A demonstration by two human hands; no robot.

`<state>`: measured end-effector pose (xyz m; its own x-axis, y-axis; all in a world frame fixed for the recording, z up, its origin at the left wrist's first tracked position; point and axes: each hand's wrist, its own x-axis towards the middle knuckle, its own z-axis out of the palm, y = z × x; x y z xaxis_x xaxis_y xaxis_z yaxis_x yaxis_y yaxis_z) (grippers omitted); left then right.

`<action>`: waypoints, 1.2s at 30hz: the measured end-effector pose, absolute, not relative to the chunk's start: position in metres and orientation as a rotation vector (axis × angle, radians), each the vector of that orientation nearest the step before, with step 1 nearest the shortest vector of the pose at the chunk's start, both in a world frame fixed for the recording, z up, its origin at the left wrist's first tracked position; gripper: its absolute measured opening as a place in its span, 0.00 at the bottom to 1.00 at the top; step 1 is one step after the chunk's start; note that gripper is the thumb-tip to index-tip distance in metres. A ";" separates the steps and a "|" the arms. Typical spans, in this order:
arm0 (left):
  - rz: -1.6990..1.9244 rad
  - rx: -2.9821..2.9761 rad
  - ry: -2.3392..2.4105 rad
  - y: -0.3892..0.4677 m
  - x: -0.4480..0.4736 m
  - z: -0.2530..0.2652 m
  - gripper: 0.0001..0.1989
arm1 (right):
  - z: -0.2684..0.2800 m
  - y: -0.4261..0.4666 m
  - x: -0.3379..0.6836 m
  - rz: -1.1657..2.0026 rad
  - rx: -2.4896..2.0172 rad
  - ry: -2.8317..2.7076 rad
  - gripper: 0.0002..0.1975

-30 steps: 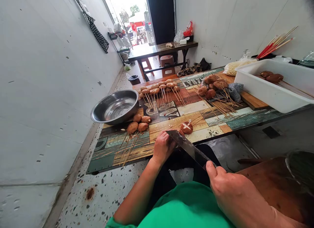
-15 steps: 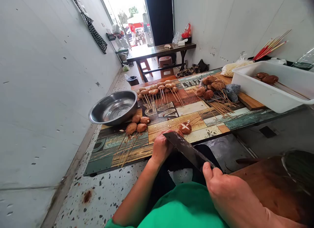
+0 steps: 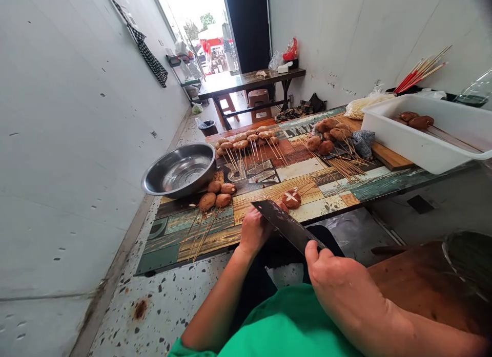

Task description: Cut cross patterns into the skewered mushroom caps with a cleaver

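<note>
Landmark = steel bowl (image 3: 179, 169) at worktop (image 3: 307, 168) left edge. Just right-front of it: four skewered mushrooms (image 3: 217, 194). Right-behind: a row of skewered mushrooms (image 3: 246, 138). Far right: tub (image 3: 425, 137) holding skewers. Scored mushroom (image 3: 291, 198) on near edge, right of bowl.

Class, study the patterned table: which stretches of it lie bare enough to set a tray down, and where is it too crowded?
Bare: the near-left corner of the table, left of the skewered mushrooms, and the strip between the cross-cut mushroom and the white tub. Crowded: around the steel bowl, the far skewer rows, the loose skewer pile.
</note>
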<state>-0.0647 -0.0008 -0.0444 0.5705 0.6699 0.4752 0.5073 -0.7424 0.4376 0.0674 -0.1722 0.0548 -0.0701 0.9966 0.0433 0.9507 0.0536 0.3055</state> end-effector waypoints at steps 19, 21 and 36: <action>0.194 2.534 1.472 0.005 -0.021 0.024 0.09 | 0.026 -0.190 0.163 -0.290 2.670 2.511 0.15; 0.065 2.518 1.505 0.008 -0.017 0.031 0.08 | 0.023 -0.191 0.166 -0.305 2.685 2.521 0.15; -0.156 2.671 1.418 0.018 -0.008 0.038 0.13 | 0.006 -0.199 0.185 -0.492 2.817 2.395 0.16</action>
<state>-0.0081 0.0177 0.0375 0.5576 0.8176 -0.1435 0.8293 -0.5565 0.0518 0.1849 -0.1991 0.0063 0.2127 0.9615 0.1742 0.8151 -0.0763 -0.5742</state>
